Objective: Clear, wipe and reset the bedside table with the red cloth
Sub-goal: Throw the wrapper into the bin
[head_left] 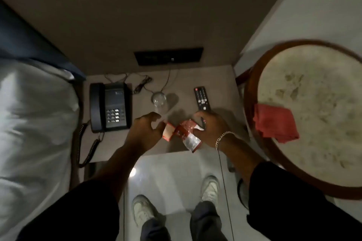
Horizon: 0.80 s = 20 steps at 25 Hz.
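The bedside table (141, 143) carries a black telephone (110, 106), a clear glass (159, 101) and a black remote control (201, 98). At its front edge my left hand (144, 133) pinches a small red and white packet (168, 132). My right hand (212, 129) grips a crumpled red and silver wrapper (188, 137), and its fingers cover the near end of the remote. The folded red cloth (275, 125) lies on the round table (317, 111) to the right, away from both hands.
A bed with white sheets (33, 133) borders the table on the left. A dark socket panel (168, 55) sits on the wall behind, with cables trailing onto the table. The phone's coiled cord (87, 148) hangs at the front left. My shoes (210, 188) stand on glossy floor.
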Tool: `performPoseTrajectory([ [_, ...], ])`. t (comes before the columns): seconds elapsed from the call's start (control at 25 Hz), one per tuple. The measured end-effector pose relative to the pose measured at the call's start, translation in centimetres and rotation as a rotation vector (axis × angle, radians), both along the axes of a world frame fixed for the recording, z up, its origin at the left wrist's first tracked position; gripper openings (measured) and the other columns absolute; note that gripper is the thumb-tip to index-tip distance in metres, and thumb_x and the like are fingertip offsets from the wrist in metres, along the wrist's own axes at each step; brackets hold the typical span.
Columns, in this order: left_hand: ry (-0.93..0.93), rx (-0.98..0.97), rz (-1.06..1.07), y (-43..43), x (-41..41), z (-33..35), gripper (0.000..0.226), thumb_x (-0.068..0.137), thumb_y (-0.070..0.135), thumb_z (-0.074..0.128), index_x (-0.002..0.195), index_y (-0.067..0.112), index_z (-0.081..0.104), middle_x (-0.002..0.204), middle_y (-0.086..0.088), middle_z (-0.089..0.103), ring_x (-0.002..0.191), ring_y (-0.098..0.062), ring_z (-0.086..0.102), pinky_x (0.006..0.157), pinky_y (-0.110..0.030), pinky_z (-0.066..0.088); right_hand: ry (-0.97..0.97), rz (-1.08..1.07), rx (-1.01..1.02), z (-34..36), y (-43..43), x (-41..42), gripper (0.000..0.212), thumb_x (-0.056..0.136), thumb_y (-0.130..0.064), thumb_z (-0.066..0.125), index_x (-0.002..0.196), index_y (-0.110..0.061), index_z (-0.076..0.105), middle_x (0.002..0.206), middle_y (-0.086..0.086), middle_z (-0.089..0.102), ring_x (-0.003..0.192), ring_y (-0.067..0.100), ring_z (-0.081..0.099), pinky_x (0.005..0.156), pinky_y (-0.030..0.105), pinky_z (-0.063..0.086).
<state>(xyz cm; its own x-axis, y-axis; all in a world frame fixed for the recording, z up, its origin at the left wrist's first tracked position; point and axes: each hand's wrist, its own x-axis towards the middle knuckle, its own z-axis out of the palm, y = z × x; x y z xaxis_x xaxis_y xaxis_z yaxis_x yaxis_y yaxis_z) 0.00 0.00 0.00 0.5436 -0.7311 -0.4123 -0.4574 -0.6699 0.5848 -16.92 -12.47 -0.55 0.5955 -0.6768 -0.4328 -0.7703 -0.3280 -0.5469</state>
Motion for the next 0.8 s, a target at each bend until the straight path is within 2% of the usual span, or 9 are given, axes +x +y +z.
performPoseTrajectory([
  [0.12,0.027,0.195,0.065,-0.1,-0.9,-7.6,0.044,0.091,0.036,0.062,0.126,0.009,0.059,0.125,-0.018,0.066,0.118,-0.036,0.059,0.096,-0.035,0.045,0.001,-0.003,-0.03,-6.9,0.8,0.1,0.044,0.074,-0.027,0.072,0.115,-0.023,0.058,0.119,0.006,0.063,0.11,0.027,0.06,0.093,0.04,0.052],
  [0.28,-0.126,0.219,0.105,-1.5,-1.8,-14.0,0.049,0.083,0.026,0.068,0.127,0.006,0.059,0.123,-0.024,0.059,0.114,-0.043,0.057,0.095,-0.042,0.047,0.042,0.062,-0.179,-14.1,1.8,0.9,0.065,0.077,-0.03,0.073,0.132,-0.016,0.044,0.146,0.011,0.037,0.134,0.032,0.034,0.109,0.046,0.038],
  [0.36,-0.242,0.186,0.087,-2.1,-2.5,-15.8,0.051,0.079,0.025,0.07,0.123,0.003,0.058,0.122,-0.025,0.054,0.11,-0.045,0.055,0.09,-0.044,0.048,0.104,0.076,-0.249,-16.3,2.3,1.2,0.071,0.074,-0.037,0.074,0.135,-0.02,0.041,0.148,0.013,0.032,0.135,0.036,0.031,0.107,0.052,0.039],
  [0.44,-0.29,0.131,0.087,-2.8,-3.5,-17.1,0.049,0.078,0.022,0.07,0.12,0.0,0.056,0.123,-0.026,0.051,0.109,-0.047,0.054,0.086,-0.045,0.048,0.08,0.023,-0.331,-18.0,3.0,1.2,0.068,0.072,-0.038,0.073,0.131,-0.02,0.046,0.139,0.016,0.045,0.124,0.039,0.043,0.097,0.056,0.044],
  [0.56,-0.32,0.135,0.14,-3.8,-4.6,-17.7,0.048,0.081,0.02,0.071,0.12,0.0,0.051,0.123,-0.026,0.057,0.111,-0.044,0.056,0.088,-0.046,0.047,-0.168,-0.155,-0.408,-18.9,4.8,0.0,0.061,0.076,-0.046,0.059,0.124,-0.009,0.056,0.12,0.022,0.061,0.108,0.04,0.058,0.093,0.052,0.049],
  [0.68,-0.266,0.193,0.192,-4.1,-4.9,-17.6,0.036,0.083,0.019,0.07,0.113,0.002,0.059,0.117,-0.022,0.067,0.111,-0.041,0.061,0.09,-0.04,0.048,-0.376,-0.459,-0.34,-18.1,7.3,-2.4,0.056,0.095,-0.056,0.03,0.12,-0.01,0.048,0.108,0.028,0.066,0.096,0.042,0.066,0.084,0.052,0.054],
  [0.72,-0.248,0.202,0.179,-4.3,-5.6,-17.3,0.03,0.083,0.018,0.069,0.109,0.003,0.064,0.114,-0.021,0.069,0.108,-0.04,0.063,0.089,-0.037,0.048,-0.403,-0.569,-0.305,-17.7,7.8,-3.6,0.045,0.098,-0.05,0.032,0.118,-0.011,0.045,0.104,0.028,0.067,0.093,0.042,0.067,0.083,0.054,0.055],
  [0.8,-0.223,0.212,0.103,-4.6,-7.7,-16.4,0.02,0.085,0.011,0.065,0.103,0.004,0.07,0.105,-0.017,0.072,0.1,-0.035,0.066,0.085,-0.033,0.047,-0.402,-0.749,-0.217,-17.5,8.6,-6.5,0.022,0.096,-0.032,0.05,0.113,-0.017,0.048,0.101,0.022,0.068,0.089,0.036,0.068,0.077,0.051,0.059],
])
